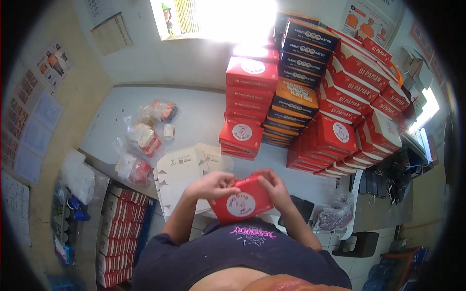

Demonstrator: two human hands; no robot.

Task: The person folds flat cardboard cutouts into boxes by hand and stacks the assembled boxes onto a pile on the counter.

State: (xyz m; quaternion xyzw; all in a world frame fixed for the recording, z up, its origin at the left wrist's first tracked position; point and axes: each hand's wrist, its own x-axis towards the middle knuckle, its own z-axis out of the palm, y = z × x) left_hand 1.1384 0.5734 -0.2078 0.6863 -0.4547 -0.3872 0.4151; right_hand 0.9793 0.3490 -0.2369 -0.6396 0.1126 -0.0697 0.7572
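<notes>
A red box (pixel 241 203) with a round white label is held between both hands, close against the dark shirt. At its upper left edge, my left hand (pixel 213 185) grips it with thumb and bent fingers. My right hand (pixel 274 186) holds the upper right corner, thumb on the front face and fingers behind. Flat unfolded cardboard sheets (pixel 180 169) lie on the table (pixel 199 111) just beyond my left hand. Beyond the held box stands a stack of closed red boxes (pixel 241 136) with the same kind of label.
Dark and orange boxes (pixel 295 97) and more red boxes (pixel 357 72) are piled high at the back right. Plastic bags (pixel 136 167) and a small cup (pixel 169 132) sit on the left. A rack of folded boxes (pixel 119 233) is at lower left, a bagged item (pixel 335 213) at right.
</notes>
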